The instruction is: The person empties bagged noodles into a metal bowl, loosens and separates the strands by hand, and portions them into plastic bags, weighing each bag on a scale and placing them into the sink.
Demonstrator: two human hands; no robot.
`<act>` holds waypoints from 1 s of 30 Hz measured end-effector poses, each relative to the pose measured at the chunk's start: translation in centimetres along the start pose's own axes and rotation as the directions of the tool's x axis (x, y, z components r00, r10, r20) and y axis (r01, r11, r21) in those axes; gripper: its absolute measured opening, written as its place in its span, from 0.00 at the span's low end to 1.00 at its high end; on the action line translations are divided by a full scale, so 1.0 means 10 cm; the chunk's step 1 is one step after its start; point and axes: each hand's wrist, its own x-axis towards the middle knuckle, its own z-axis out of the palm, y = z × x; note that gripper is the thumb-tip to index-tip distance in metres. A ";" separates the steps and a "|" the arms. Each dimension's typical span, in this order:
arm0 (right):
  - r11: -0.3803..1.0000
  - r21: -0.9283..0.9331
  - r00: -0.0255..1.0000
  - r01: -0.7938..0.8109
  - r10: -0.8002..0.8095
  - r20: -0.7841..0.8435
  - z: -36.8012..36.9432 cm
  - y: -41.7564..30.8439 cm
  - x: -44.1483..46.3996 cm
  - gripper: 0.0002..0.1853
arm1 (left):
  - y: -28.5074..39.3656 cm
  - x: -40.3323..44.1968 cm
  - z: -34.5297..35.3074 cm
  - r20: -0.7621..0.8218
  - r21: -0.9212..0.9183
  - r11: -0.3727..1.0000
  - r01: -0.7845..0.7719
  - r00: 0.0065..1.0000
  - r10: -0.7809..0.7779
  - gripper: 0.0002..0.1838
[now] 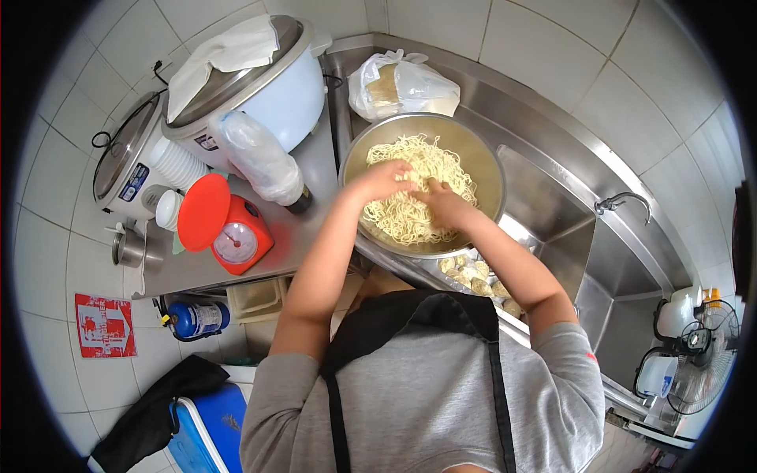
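Observation:
A large steel bowl [489, 169] holds a heap of pale yellow noodles [418, 221]. From the left, my left hand [382, 180] reaches over the heap, its fingers stretched out and touching the upper strands. On the right side of the same heap, my right hand [448, 206] has its fingers apart, with the tips partly sunk among the noodles. Neither hand visibly lifts any strands. The bowl rests across the edge of the steel sink counter, right in front of my body.
Behind the bowl sits a white plastic bag [402, 85]. A red kitchen scale [236, 236], a wrapped bottle-like item [260, 162], stacked cups [180, 164] and a big rice cooker [276, 94] stand left. Lumpy pale pieces [477, 276] lie below the bowl; a faucet [627, 203] is right.

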 end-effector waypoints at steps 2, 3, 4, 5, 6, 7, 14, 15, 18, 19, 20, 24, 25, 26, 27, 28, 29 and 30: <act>0.987 0.012 0.982 0.157 -0.155 -0.112 0.16 0.35 0.31 0.36 | -0.05 -0.19 0.10 -0.087 0.014 0.998 -0.062 0.994 0.063 0.24; 0.984 0.084 0.983 0.158 -0.148 -0.107 -0.06 0.36 0.27 0.33 | -0.05 -0.33 0.11 -0.136 0.045 0.994 -0.100 0.985 0.105 0.23; 0.975 0.153 0.984 0.162 -0.147 -0.102 -0.40 0.30 0.14 0.31 | -0.02 -0.46 0.09 -0.189 0.080 0.988 -0.134 0.971 0.147 0.22; 0.969 0.153 0.955 0.196 -0.154 -0.253 -0.65 0.28 0.03 0.29 | 0.05 -0.60 0.06 -0.236 0.101 0.990 -0.098 0.964 0.120 0.19; 0.960 0.150 0.906 0.235 -0.160 -0.393 -0.90 0.27 -0.09 0.27 | 0.08 -0.69 0.01 -0.278 0.092 0.988 -0.121 0.950 0.142 0.19; 0.933 0.034 0.776 0.359 -0.279 -0.566 -1.18 0.25 -0.26 0.27 | 0.10 -0.77 -0.04 -0.319 0.085 0.986 -0.144 0.934 0.164 0.18; 0.925 0.093 0.846 0.369 -0.293 -0.446 -1.64 0.21 -0.34 0.22 | 0.21 -1.14 -0.05 -0.473 0.176 0.956 -0.236 0.831 0.292 0.13; 0.939 0.041 0.870 0.340 -0.298 -0.392 -1.67 0.24 -0.26 0.23 | 0.23 -1.21 -0.05 -0.477 0.158 0.958 -0.239 0.831 0.287 0.13; 0.844 0.281 0.708 0.458 -0.155 -0.689 -1.62 -0.08 -0.34 0.18 | 0.19 -1.40 -0.05 -0.527 0.104 0.970 -0.221 0.814 0.242 0.12; 0.914 0.178 0.807 0.365 -0.215 -0.550 -1.46 0.01 -0.27 0.19 | 0.21 -1.49 -0.07 -0.528 0.080 0.983 -0.164 0.830 0.181 0.12; 0.957 0.047 0.883 0.285 -0.243 -0.402 -1.26 0.22 -0.12 0.19 | 0.21 -1.57 -0.11 -0.525 0.062 0.992 -0.110 0.842 0.126 0.12; 0.978 0.162 0.936 0.129 -0.066 -0.345 -1.30 0.11 -0.02 0.20 | -0.11 -1.79 -0.11 -0.657 0.048 0.997 -0.060 0.750 0.077 0.12; 0.939 0.276 0.871 0.205 -0.046 -0.489 -1.35 0.03 0.03 0.20 | -0.21 -1.83 -0.09 -0.688 0.004 0.994 -0.112 0.721 0.084 0.11; 0.974 0.133 0.852 0.186 -0.093 -0.515 -1.31 -0.03 0.11 0.20 | -0.30 -1.86 -0.06 -0.694 -0.044 0.994 -0.100 0.718 0.042 0.11; 0.987 -0.009 0.831 0.163 -0.142 -0.538 -1.22 -0.09 0.21 0.19 | -0.36 -1.89 -0.05 -0.698 -0.086 0.992 -0.089 0.716 0.003 0.11; 0.981 -0.144 0.807 0.131 -0.190 -0.559 -1.19 -0.28 0.24 0.19 | -0.42 -1.91 -0.05 -0.698 -0.123 0.989 -0.077 0.716 -0.031 0.12; 0.968 -0.191 0.781 0.162 -0.244 -0.575 -1.19 -0.48 0.26 0.17 | -0.45 -1.92 -0.05 -0.728 -0.116 0.991 -0.069 0.685 -0.038 0.13; 0.952 -0.081 0.713 0.295 -0.276 -0.645 -1.18 -0.65 0.33 0.15 | -0.48 -1.90 -0.05 -0.758 -0.110 0.992 -0.065 0.651 -0.042 0.14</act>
